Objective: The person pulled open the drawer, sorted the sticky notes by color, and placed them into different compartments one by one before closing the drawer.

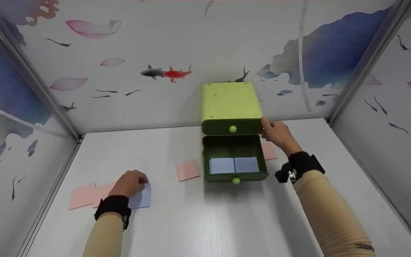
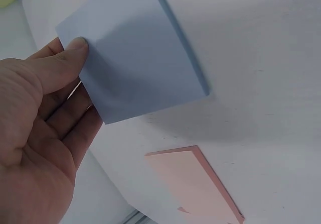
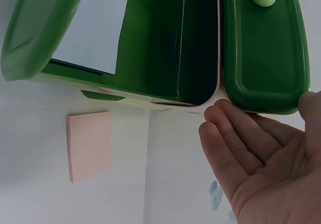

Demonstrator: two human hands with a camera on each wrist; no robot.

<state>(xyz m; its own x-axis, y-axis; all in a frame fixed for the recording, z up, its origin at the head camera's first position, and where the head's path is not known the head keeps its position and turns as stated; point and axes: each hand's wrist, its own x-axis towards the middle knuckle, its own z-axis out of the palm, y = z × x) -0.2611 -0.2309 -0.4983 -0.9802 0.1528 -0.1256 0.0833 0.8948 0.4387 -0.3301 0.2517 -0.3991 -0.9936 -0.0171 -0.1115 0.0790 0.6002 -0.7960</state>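
From here I have the left hand (image 1: pixel 128 182) pinching a blue notepad (image 1: pixel 141 198) over the table (image 1: pixel 191 225), straight right-hand fingers (image 3: pixel 251 131) touching the cabinet (image 1: pixel 230 101). Likely pick-up; next calls for carrying rightward to the open drawer (image 1: pixel 219 177).

Readable texts, labels, brands, numbers, signs: 0. Right sleeve (image 1: pixel 328 210): 1 dark mark (image 1: pixel 364 246) near lower picture edge, illegible.

I see tan sleeves (image 1: pixel 328 207), the right bearing a dark mark (image 1: pixel 365 246), and black wristbands (image 1: pixel 303 165), the right with a silvery fitting (image 1: pixel 292 175).
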